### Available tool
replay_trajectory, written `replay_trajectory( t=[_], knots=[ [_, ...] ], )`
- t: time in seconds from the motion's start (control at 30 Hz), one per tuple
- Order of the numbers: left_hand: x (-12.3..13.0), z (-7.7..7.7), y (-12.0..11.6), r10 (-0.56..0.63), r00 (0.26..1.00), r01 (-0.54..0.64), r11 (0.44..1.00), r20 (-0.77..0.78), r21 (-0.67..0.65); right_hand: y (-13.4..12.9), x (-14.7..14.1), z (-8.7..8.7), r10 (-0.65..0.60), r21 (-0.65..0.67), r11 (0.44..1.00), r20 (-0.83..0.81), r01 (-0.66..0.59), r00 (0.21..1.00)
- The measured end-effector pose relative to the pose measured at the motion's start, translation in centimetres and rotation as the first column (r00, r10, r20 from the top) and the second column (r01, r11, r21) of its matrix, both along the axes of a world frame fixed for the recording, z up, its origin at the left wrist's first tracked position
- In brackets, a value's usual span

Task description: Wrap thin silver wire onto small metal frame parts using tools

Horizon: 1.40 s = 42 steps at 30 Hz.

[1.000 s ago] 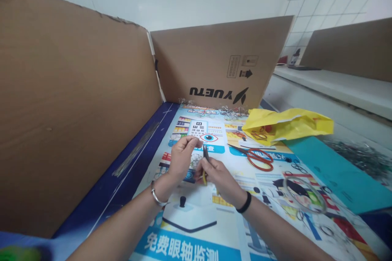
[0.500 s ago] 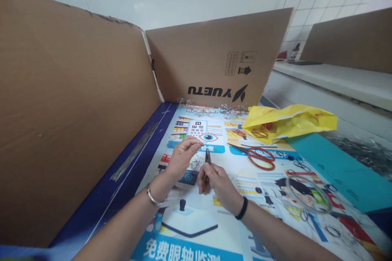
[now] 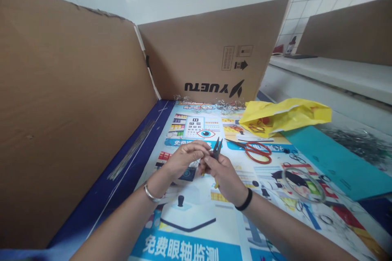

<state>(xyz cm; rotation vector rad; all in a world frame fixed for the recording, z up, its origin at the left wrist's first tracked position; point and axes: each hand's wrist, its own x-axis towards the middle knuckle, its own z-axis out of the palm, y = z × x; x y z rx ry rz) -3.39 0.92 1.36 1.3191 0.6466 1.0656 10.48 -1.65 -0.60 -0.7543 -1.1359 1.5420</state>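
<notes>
My right hand (image 3: 226,174) is wrapped round a pair of pliers (image 3: 216,151) with dark jaws and yellow handles. The jaws point up and away from me, a little apart, with nothing visible between them. My left hand (image 3: 186,160) has its fingers pinched together, and their tips meet the thumb and fingers of my right hand. Whatever the left fingers hold is too small or hidden to make out. Just right of the pliers lie red-handled scissors (image 3: 259,152).
A yellow bag (image 3: 288,116) lies at the back right, beside a teal sheet (image 3: 333,159). A clear ring (image 3: 303,185) rests on the printed sheet. Thin metal wires (image 3: 131,151) lie along the left. Cardboard panels (image 3: 202,57) stand left and behind, with tangled wire (image 3: 228,106) at the foot.
The pliers have risen and shifted right, and their jaws have parted. My left fingertips have come across to touch my right hand. The view has shifted slightly.
</notes>
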Motion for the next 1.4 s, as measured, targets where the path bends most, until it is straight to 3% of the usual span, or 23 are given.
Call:
replay_trajectory(
  t=[0.07,0.17,0.27,0.4,0.47,0.53,0.63,0.73,0.8,0.9,1.17,1.4],
  knots=[
    [0.2,0.1,-0.1,0.067,0.998,-0.067,0.997,-0.002,-0.042,-0.1,0.3,0.3,-0.129,0.136,0.985,0.181,0.105,0.975],
    [0.6,0.6,-0.5,0.219,0.975,-0.22,0.97,-0.022,-0.103,-0.1,0.7,0.8,-0.393,0.38,0.891,0.375,0.247,0.84],
    [0.9,1.2,-1.1,0.27,0.962,-0.273,0.957,-0.049,-0.098,0.2,1.1,0.9,-0.556,0.589,0.769,0.424,0.249,0.715],
    [1.4,1.5,-1.5,0.3,0.936,-0.314,0.948,-0.183,-0.049,0.8,1.4,0.4,-0.624,0.722,0.665,0.398,0.19,0.673],
    [1.5,1.6,-1.5,0.341,0.905,-0.362,0.931,-0.254,-0.041,0.9,1.5,0.3,-0.605,0.712,0.68,0.413,0.172,0.681],
    [1.5,1.7,-1.4,0.391,0.876,-0.408,0.913,-0.284,-0.003,0.8,1.5,0.5,-0.531,0.627,0.761,0.453,0.168,0.716],
    [1.2,2.2,-1.3,0.484,0.841,-0.472,0.875,-0.243,0.112,0.2,1.1,0.7,-0.312,0.364,0.918,0.423,0.156,0.851],
    [1.0,2.5,-1.2,0.541,0.819,-0.52,0.841,-0.191,0.153,-0.7,0.2,0.3,-0.034,0.134,0.991,0.273,-0.003,0.961],
    [0.9,2.5,-1.1,0.549,0.816,-0.53,0.835,-0.18,0.146,-1.1,-0.5,-0.3,0.092,-0.006,0.996,0.226,-0.093,0.97],
    [1.0,2.2,-1.1,0.539,0.822,-0.518,0.842,-0.184,0.152,-1.4,-1.2,-1.2,0.149,-0.118,0.985,0.173,-0.13,0.974],
    [1.1,2.4,-1.5,0.543,0.801,-0.507,0.839,-0.252,0.196,-1.1,-0.9,-1.4,0.148,-0.13,0.983,0.178,-0.126,0.973],
    [1.1,2.2,-1.7,0.619,0.709,-0.516,0.782,-0.338,0.35,-1.3,-1.0,-1.4,0.145,-0.157,0.981,0.185,-0.116,0.972]
  ],
)
